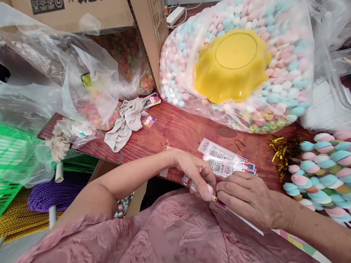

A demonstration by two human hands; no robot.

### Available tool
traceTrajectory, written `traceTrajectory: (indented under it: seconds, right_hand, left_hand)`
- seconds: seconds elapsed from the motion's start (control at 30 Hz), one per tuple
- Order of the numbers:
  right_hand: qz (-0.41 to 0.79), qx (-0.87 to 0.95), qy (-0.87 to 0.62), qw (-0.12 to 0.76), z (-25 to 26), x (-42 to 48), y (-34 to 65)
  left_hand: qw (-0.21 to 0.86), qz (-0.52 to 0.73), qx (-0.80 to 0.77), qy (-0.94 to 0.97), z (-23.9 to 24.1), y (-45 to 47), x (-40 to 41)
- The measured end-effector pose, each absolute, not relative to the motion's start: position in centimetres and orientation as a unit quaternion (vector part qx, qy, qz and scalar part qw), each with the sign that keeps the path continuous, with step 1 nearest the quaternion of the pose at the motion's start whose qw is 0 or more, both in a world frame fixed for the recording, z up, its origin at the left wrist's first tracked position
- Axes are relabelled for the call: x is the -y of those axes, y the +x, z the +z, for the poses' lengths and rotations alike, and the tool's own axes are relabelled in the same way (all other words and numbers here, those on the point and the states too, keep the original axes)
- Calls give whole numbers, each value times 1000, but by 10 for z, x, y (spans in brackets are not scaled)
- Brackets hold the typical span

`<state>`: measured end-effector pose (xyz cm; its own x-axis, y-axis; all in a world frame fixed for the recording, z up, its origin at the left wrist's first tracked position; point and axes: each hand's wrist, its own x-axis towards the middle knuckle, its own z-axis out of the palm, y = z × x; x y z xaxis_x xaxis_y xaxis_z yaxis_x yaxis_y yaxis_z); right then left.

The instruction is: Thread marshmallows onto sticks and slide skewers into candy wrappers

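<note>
My left hand (198,173) is closed, thumb and fingers pinching a small clear printed wrapper (188,182) in front of my body. My right hand (250,197) meets it at the wrapper's colourful end, its fingers curled together there. A thin white stick (249,225) runs out from under my right hand toward the lower right. What fills the wrapper is mostly hidden by my fingers. Just beyond my hands, several flat printed wrappers (222,160) lie overlapped on the red-brown table (174,125).
Marshmallow skewers (337,171) and gold tinsel ties (288,151) lie at right. Behind them is a big bag of marshmallows (290,49) with a yellow bowl (234,66). A grey cloth (126,122), cardboard box (84,14), green basket (0,165) and purple cords (58,195) are left.
</note>
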<state>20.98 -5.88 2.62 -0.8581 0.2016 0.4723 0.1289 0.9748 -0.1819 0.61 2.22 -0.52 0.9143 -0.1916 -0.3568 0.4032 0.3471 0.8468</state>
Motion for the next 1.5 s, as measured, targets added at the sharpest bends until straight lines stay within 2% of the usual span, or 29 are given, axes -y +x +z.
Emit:
traceTrajectory:
  seconds: [0.1,0.17,0.23,0.3,0.37,0.43,0.53,0.6,0.67,0.73,0.8,0.87,0.93,1.0,1.07,1.17,1.23,1.3,1.4,1.43,1.5]
  right_hand:
    - [34,973,-112,198,27,56,208]
    - [20,969,-165,183,23,47,209]
    - [48,946,-242,210,20,31,212]
    - [129,896,-331,268,23,15,214]
    - [231,808,-422,340,32,7,213]
    - [340,712,-473,392,42,10,207]
    - [520,626,-448,371,44,26,191]
    - [561,617,-429,346,35,35,184]
    - [490,666,-432,359,25,38,179]
    - [329,753,-411,396,17,36,176]
    - [168,817,-353,423,13,34,171]
    - [68,837,-311,445,11,32,164]
    - [57,822,-305,477,10,31,155]
    - [130,793,-317,504,9,30,145]
    - [229,767,-325,503,6,30,134]
    - [400,745,-307,437,3,38,114]
    - [481,736,-284,382,1,51,101]
    - [492,747,-274,354,-1,66,91]
    - [469,768,-284,331,2,83,92]
    - [445,782,-291,326,4,86,97]
    - [381,813,-309,315,9,89,114]
  left_hand:
    - [609,-164,-158,760,31,-7,-32]
    - [364,-45,-247,897,62,-9,-22]
    - [123,86,-313,938,85,-5,-1]
    - [16,151,-228,962,86,1,23]
    - [24,157,-103,982,66,8,35]
    - [113,152,-149,971,39,12,32]
    - [300,283,-272,869,14,12,14]
    - [354,387,-290,801,12,8,8]
    - [354,431,-313,769,15,5,11]
    - [381,428,-368,732,15,3,20]
    - [466,419,-425,653,12,-1,31]
    - [565,418,-443,557,11,-7,42]
    - [653,387,-421,498,13,-15,54]
    - [697,347,-397,485,19,-24,65]
    - [640,346,-427,538,25,-32,73]
    - [393,354,-500,686,32,-46,83]
    - [293,299,-507,753,39,-61,91]
    - [289,206,-518,778,47,-84,103]
    - [308,-20,-589,747,58,-134,124]
    - [266,-75,-630,725,58,-150,128]
    - [115,-146,-714,675,54,-171,127]
